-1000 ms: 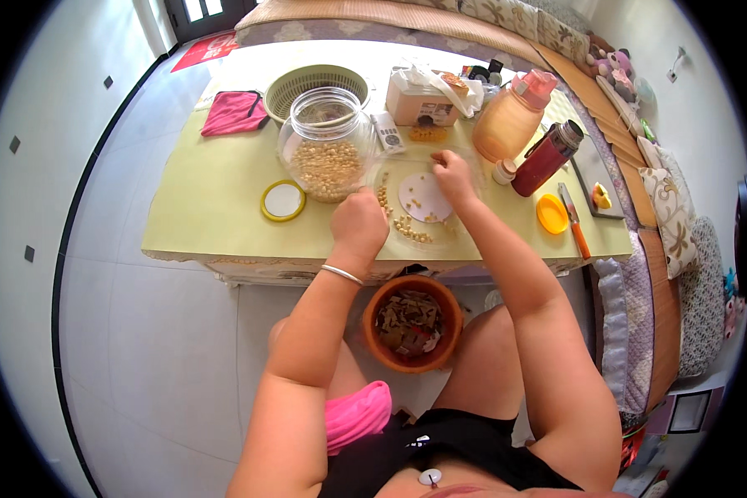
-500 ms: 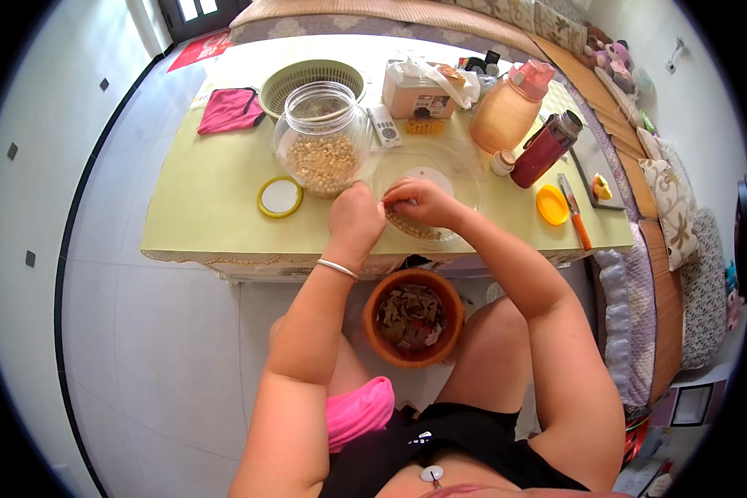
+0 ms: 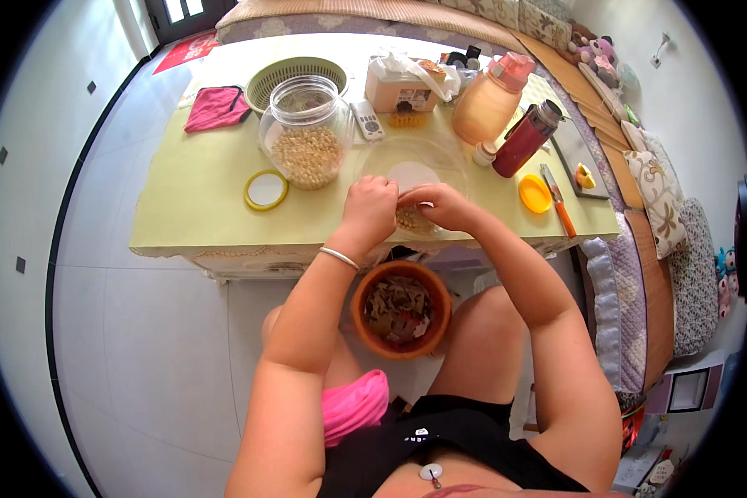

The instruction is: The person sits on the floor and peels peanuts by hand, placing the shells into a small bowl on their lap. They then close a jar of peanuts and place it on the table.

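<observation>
yellow is covering the table top [image 3: 191, 191], and on it a clear round dish [image 3: 458, 166] is lying in front of the person, with pale kernels [image 3: 412, 221] gathering in its near part, just beneath the hands. a white disc [image 3: 412, 173] is showing in the dish beyond them. the left hand [image 3: 372, 206] is hovering at the dish's left edge, its fingers curling inward, while a white bracelet [image 3: 339, 258] is circling its wrist. the right hand [image 3: 438, 206] is hanging over the kernels, its fingers bending toward the left hand so that the tips are almost meeting; whether either hand is gripping a kernel, i cannot tell. to the left, a wide clear jar [image 3: 305, 112] is standing with more kernels filling its lower part, and a yellow-rimmed lid [image 3: 266, 190] is lying near it. behind the jar a green basket [image 3: 297, 70] is sitting. at the right, a maroon flask [image 3: 526, 143] is standing near an orange bottle [image 3: 485, 109]. below the table edge, an orange-brown bin [image 3: 360, 305] is holding scraps [image 3: 398, 309].
</observation>
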